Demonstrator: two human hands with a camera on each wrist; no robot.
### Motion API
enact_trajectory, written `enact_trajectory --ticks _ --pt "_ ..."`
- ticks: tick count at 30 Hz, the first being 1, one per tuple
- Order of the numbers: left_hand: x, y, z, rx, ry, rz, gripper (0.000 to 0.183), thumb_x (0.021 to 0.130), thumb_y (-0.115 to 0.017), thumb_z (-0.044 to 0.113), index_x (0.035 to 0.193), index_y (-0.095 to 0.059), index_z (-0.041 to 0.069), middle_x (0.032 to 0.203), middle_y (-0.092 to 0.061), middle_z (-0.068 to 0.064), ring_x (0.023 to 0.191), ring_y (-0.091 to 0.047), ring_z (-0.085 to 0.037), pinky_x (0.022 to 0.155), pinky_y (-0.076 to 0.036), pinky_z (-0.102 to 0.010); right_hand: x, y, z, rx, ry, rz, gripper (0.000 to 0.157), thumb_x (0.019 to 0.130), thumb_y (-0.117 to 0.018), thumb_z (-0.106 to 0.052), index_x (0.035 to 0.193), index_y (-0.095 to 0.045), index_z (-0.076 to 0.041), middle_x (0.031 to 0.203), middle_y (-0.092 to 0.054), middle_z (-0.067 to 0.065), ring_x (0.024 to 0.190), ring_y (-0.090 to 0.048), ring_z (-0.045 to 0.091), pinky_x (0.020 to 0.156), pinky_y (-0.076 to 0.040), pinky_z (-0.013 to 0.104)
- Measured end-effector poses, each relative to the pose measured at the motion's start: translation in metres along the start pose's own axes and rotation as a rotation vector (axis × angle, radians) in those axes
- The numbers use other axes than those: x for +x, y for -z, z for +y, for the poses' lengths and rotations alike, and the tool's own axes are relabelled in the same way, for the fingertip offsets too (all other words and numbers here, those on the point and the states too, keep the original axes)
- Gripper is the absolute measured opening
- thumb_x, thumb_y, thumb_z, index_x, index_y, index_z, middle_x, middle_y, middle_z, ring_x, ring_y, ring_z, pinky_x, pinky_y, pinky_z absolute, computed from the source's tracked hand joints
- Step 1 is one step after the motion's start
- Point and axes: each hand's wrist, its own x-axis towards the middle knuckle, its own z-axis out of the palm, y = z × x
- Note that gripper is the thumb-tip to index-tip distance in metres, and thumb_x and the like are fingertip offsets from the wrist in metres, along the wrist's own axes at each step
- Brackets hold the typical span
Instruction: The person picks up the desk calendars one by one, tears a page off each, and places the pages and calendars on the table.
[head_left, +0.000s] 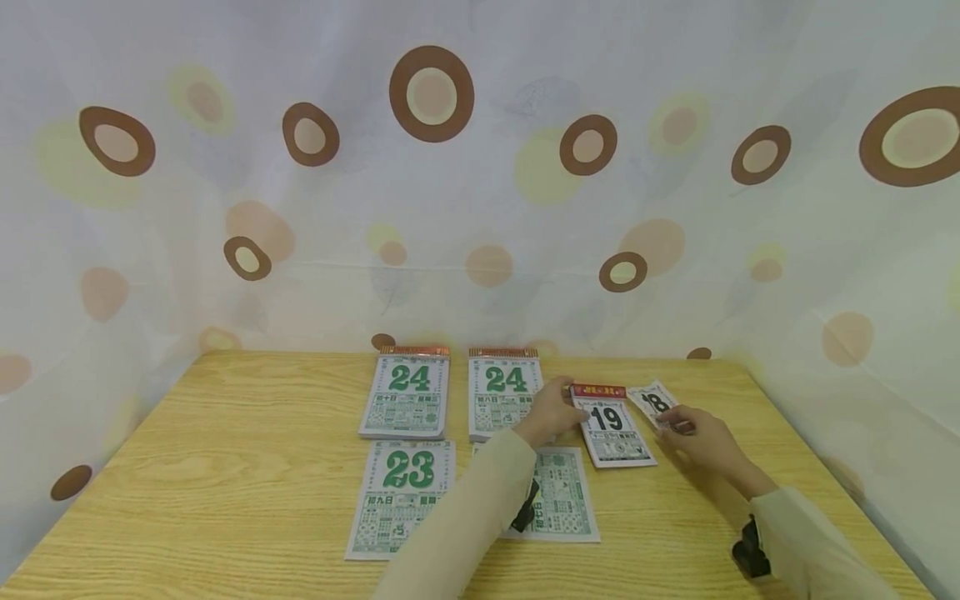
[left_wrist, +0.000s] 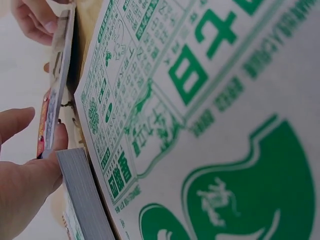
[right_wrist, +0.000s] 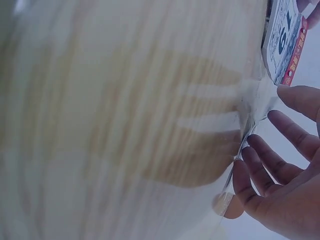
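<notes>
My left hand (head_left: 551, 412) grips the upper left edge of a small tear-off calendar (head_left: 617, 446) with a red header and a black 19. In the left wrist view the thumb (left_wrist: 47, 170) lies against that calendar's side. To its right, a loose calendar sheet (head_left: 651, 400) with a black 18 lies at a slant. My right hand (head_left: 708, 446) touches the lower right edge of this sheet. Its fingers (right_wrist: 275, 165) look spread and fairly straight in the right wrist view, and the thumb is apart from them. The sheet is hard to make out there.
Two thick tear-off calendars showing a green 24, one at left (head_left: 405, 408) and one at right (head_left: 495, 408), lie at the back. In front are a loose green 23 sheet (head_left: 378, 525) and another green sheet (head_left: 573, 500), partly under my left forearm. A patterned cloth (head_left: 480, 208) surrounds the wooden table (head_left: 225, 467).
</notes>
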Motion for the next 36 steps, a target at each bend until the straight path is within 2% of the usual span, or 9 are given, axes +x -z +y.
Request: enact_trajectory --ticks 7,13,17,22,23,25,29,35,36 --pt "-0.002 0.001 0.002 -0.007 -0.015 -0.049 0.067 0.079 -0.068 0.009 0.139 -0.037 0.013 0.138 -0.044 -0.012 0.115 -0.05 -0.027 0.09 -0.047 -0.039 0.001 0.001 0.0 -0.01 -0.016 -0.02 0.03 0.086 -0.062 -0.019 0.106 -0.061 0.003 0.106 -0.06 0.026 0.091 -0.059 0.034 0.073 -0.05 0.047" --pt "-0.003 0.003 0.004 -0.052 -0.009 -0.05 0.066 0.08 -0.067 0.009 0.139 -0.037 0.014 0.138 -0.043 -0.013 0.125 -0.043 -0.03 0.097 -0.044 -0.042 0.003 0.001 0.0 -0.029 -0.03 -0.025 0.028 0.085 -0.063 -0.018 0.105 -0.062 0.002 0.103 -0.061 0.025 0.088 -0.058 0.032 0.066 -0.048 0.037" --pt "-0.003 0.004 0.005 -0.052 -0.013 -0.05 0.065 0.081 -0.067 0.01 0.139 -0.038 0.014 0.138 -0.043 -0.014 0.126 -0.043 -0.03 0.097 -0.044 -0.042 0.005 -0.001 0.003 -0.06 -0.015 -0.025 0.027 0.084 -0.063 -0.016 0.103 -0.063 0.003 0.101 -0.061 0.026 0.086 -0.058 0.033 0.067 -0.047 0.039" --pt "-0.004 0.004 0.005 -0.053 -0.012 -0.057 0.065 0.081 -0.066 0.008 0.139 -0.037 0.014 0.139 -0.041 -0.016 0.121 -0.046 -0.029 0.07 -0.049 -0.037 0.008 -0.004 0.005 -0.076 -0.012 -0.022 0.026 0.083 -0.062 -0.012 0.103 -0.064 0.005 0.108 -0.056 0.034 0.096 -0.053 0.046 0.076 -0.046 0.054" --pt "-0.004 0.005 0.006 -0.059 -0.012 -0.059 0.065 0.081 -0.065 0.007 0.139 -0.037 0.014 0.14 -0.04 -0.016 0.121 -0.046 -0.029 0.069 -0.049 -0.036 0.008 -0.004 0.004 -0.072 -0.016 -0.026 0.026 0.083 -0.061 -0.011 0.104 -0.064 0.005 0.109 -0.054 0.035 0.099 -0.052 0.048 0.078 -0.045 0.057" --pt "-0.003 0.005 0.006 -0.076 -0.018 -0.06 0.066 0.081 -0.065 0.006 0.139 -0.036 0.013 0.142 -0.038 -0.016 0.122 -0.045 -0.03 0.072 -0.05 -0.036 0.008 -0.005 0.004 -0.074 -0.02 -0.028 0.026 0.083 -0.061 -0.01 0.105 -0.064 0.005 0.11 -0.053 0.036 0.102 -0.049 0.052 0.079 -0.044 0.06" --pt "-0.004 0.008 0.005 -0.099 -0.034 -0.058 0.065 0.08 -0.066 0.005 0.138 -0.038 0.013 0.143 -0.036 -0.016 0.128 -0.04 -0.032 0.098 -0.044 -0.041 0.009 -0.005 0.005 -0.079 -0.018 -0.035 0.027 0.083 -0.061 -0.011 0.105 -0.063 0.005 0.108 -0.052 0.037 0.1 -0.05 0.052 0.076 -0.045 0.059" --pt "-0.006 0.015 0.004 -0.161 -0.058 -0.1 0.061 0.083 -0.064 0.006 0.138 -0.038 0.014 0.143 -0.036 -0.015 0.126 -0.042 -0.034 0.093 -0.047 -0.044 0.008 -0.005 0.003 -0.07 -0.009 -0.015 0.026 0.082 -0.06 -0.009 0.104 -0.064 0.005 0.108 -0.053 0.037 0.1 -0.05 0.05 0.074 -0.046 0.055" --pt "-0.007 0.016 0.005 -0.156 -0.065 -0.106 0.06 0.083 -0.064 0.007 0.138 -0.039 0.014 0.142 -0.037 -0.014 0.125 -0.043 -0.033 0.087 -0.05 -0.042 0.008 -0.004 0.002 -0.071 -0.004 -0.009 0.026 0.082 -0.06 -0.009 0.103 -0.064 0.005 0.108 -0.053 0.037 0.099 -0.051 0.049 0.073 -0.047 0.053"
